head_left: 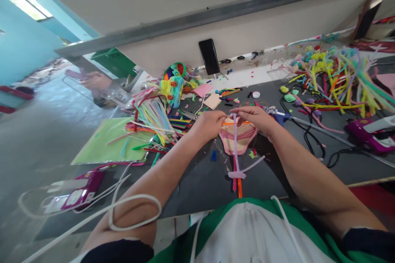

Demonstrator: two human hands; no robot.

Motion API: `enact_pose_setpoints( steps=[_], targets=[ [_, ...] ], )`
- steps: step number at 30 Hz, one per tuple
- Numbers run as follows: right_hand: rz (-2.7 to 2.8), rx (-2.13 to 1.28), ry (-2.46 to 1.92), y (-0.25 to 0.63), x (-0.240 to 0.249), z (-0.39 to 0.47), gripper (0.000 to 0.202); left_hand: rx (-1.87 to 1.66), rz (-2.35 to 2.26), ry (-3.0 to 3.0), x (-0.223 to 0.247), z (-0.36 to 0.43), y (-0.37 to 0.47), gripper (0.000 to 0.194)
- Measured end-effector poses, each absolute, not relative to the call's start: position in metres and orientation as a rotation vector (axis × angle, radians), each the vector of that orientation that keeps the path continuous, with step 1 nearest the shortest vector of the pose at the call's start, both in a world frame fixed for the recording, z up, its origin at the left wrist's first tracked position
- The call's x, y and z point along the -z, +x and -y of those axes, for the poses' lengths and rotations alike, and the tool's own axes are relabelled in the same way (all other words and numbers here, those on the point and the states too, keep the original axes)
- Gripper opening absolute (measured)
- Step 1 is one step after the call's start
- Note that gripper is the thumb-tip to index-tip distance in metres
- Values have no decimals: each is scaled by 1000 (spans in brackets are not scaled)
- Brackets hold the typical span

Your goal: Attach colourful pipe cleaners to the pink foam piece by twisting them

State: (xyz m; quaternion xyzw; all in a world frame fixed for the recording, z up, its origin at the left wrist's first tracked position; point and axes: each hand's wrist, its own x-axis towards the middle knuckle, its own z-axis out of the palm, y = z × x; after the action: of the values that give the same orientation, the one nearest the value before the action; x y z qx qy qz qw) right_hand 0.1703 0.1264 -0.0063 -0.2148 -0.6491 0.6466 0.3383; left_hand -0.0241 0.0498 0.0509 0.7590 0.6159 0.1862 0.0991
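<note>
In front of my body lies a cup-shaped craft piece (237, 139) banded in pink and cream fuzzy strips. A lavender pipe cleaner (235, 135) runs down its middle, over an orange crosswise strip. My left hand (212, 123) is closed in a pinch at the piece's upper left edge. At the top of the lavender pipe cleaner, my right hand (253, 117) pinches with curled fingers. Exactly what the left fingertips grip is hidden. Below the piece, red and orange pipe cleaners (240, 189) stick out toward me, crossed by a short lavender bit (237, 175).
Bundles of colored pipe cleaners lie left (156, 115) and right (333, 78). A phone (210, 56) leans on the partition. Purple devices (83, 189) with a white cable (135, 201) and a blue glue gun (280, 117) are nearby. Another person's hand (95, 81) shows far left.
</note>
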Motion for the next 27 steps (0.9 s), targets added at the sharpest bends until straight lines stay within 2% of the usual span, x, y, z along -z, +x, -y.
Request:
enact_pose_setpoints(
  steps=[15, 27],
  targets=[
    [1648, -1703, -616, 167, 5, -127, 18, -586, -1907, 2220, -38, -51, -18, 25],
    [1627, -1749, -653, 165, 5, -122, 21, -684, -1854, 2099, -27, -53, -24, 23]
  ],
)
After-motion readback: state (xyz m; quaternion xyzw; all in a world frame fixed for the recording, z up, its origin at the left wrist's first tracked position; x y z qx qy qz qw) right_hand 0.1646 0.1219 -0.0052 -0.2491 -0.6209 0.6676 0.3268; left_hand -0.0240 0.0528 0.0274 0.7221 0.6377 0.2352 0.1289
